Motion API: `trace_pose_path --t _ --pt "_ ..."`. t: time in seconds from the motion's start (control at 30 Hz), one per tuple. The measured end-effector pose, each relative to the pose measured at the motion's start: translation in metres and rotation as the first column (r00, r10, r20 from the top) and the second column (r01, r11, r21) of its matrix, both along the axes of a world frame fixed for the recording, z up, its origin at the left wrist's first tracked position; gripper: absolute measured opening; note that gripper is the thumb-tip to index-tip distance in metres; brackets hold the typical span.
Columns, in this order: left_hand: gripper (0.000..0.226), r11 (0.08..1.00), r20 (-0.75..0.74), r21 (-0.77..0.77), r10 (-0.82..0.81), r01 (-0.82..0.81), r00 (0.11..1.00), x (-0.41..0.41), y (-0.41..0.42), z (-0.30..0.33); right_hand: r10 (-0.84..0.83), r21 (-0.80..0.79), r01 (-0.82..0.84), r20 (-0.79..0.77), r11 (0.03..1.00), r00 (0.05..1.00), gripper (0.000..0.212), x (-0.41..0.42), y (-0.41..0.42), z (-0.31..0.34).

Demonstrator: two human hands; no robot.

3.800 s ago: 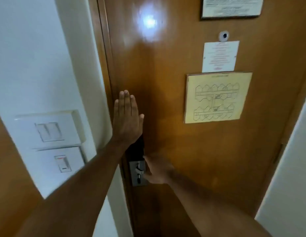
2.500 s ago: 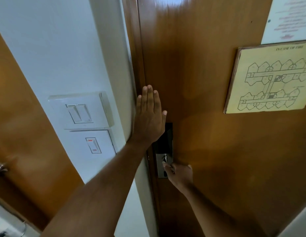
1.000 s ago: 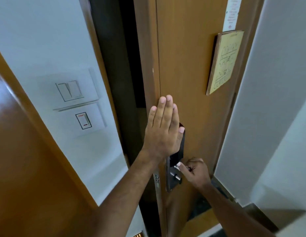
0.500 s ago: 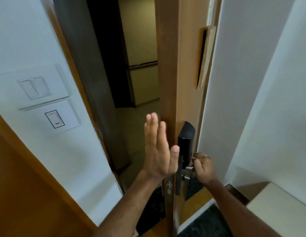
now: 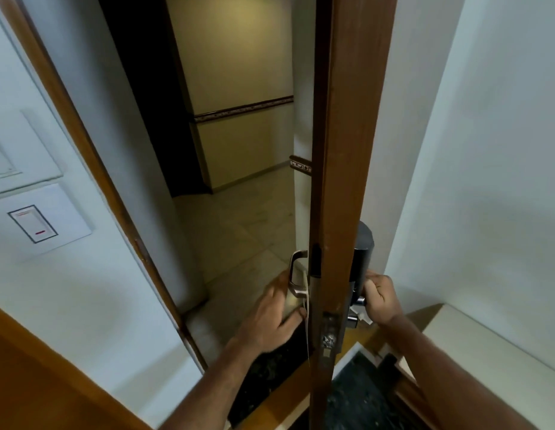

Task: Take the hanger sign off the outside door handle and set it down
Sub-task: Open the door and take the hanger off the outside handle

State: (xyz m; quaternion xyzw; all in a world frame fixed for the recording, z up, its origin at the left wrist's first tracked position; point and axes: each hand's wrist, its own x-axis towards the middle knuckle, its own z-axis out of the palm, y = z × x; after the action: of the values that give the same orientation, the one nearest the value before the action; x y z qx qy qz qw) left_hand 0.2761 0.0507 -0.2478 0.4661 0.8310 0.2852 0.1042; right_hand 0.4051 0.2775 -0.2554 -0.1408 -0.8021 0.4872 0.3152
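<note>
The wooden door [image 5: 344,135] stands open and I see it edge-on. The hanger sign [image 5: 307,336], a thin white card seen edge-on, hangs from the metal outside handle [image 5: 296,274] and reaches down along the door's face. My left hand [image 5: 270,318] is around the door's outer side, just under that handle, with thumb and fingers closed on the sign's upper part. On the inner side my right hand [image 5: 378,297] is closed around the inside handle, below the black lock housing [image 5: 364,252].
The door frame [image 5: 93,169] runs down the left, with a white switch panel [image 5: 37,225] on the wall beside it. A dim corridor [image 5: 239,212] lies beyond. A pale ledge [image 5: 487,352] sits low on the right, against a white wall.
The door has swung from shut to open. My left hand left the door's inner face and went around its edge to the sign under the outside handle. My right hand stayed on the inside handle.
</note>
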Motion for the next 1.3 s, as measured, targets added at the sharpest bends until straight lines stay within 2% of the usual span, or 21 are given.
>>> trace_pose_path --t 0.07,0.2,0.37,0.43,0.53,0.57,0.7,0.77,0.8,0.9,1.0,1.13,1.3 --pt "0.079 0.998 0.043 0.039 -0.054 0.052 0.998 0.002 0.002 -0.003 -0.018 0.003 0.018 0.009 1.000 1.000 0.047 0.003 0.006 0.000" --pt "0.101 1.000 -0.041 -0.027 -0.010 0.009 0.999 0.008 0.009 -0.007 -0.063 0.014 0.063 0.018 0.998 0.998 0.034 0.009 0.010 -0.001" --pt "0.093 0.999 -0.071 -0.007 0.038 -0.038 0.997 0.016 0.014 -0.005 -0.054 -0.001 0.054 -0.002 0.999 0.999 0.036 0.011 0.004 0.005" --pt "0.073 0.997 -0.079 0.021 0.080 -0.078 0.994 0.014 0.014 -0.002 -0.066 -0.017 0.067 0.005 0.998 0.998 0.035 0.010 0.002 0.008" --pt "0.021 0.988 -0.169 0.073 0.148 -0.137 0.975 0.008 0.017 0.009 -0.059 -0.019 0.059 0.013 0.998 0.998 0.036 0.009 -0.001 0.010" --pt "0.016 0.987 -0.173 0.075 0.153 -0.142 0.973 0.005 0.018 0.014 -0.060 -0.018 0.060 0.020 0.998 0.998 0.037 0.008 -0.001 0.010" --pt "0.022 0.984 -0.033 0.030 0.174 -0.173 0.984 -0.020 0.019 0.026 -0.048 -0.017 0.049 0.042 0.999 0.998 0.038 0.008 -0.005 0.011" --pt "0.012 0.987 0.043 0.027 0.158 -0.159 0.986 -0.036 0.022 0.034 -0.028 -0.036 0.029 0.048 0.999 0.998 0.039 0.008 -0.007 0.011" --pt "0.016 0.991 0.062 0.035 0.129 -0.132 0.990 -0.042 0.024 0.038 -0.022 -0.047 0.024 0.050 0.999 0.998 0.040 0.007 -0.007 0.011" --pt "0.031 0.994 0.042 0.109 0.026 -0.030 0.999 -0.058 0.034 0.048 -0.016 -0.059 0.020 0.057 0.998 0.998 0.046 0.007 -0.007 0.012" --pt "0.038 0.997 0.079 0.069 0.031 -0.036 0.996 -0.071 0.047 0.055 -0.006 -0.048 0.008 0.041 0.999 0.999 0.047 0.005 -0.009 0.015" --pt "0.036 1.000 0.107 0.022 -0.005 0.002 0.994 -0.081 0.065 0.058 -0.026 -0.025 0.027 0.042 0.999 0.999 0.039 0.005 -0.011 0.014" --pt "0.031 0.998 0.240 0.050 -0.041 0.029 0.970 -0.090 0.077 0.062 -0.014 -0.015 0.014 0.047 1.000 0.999 0.035 0.001 -0.011 0.015"
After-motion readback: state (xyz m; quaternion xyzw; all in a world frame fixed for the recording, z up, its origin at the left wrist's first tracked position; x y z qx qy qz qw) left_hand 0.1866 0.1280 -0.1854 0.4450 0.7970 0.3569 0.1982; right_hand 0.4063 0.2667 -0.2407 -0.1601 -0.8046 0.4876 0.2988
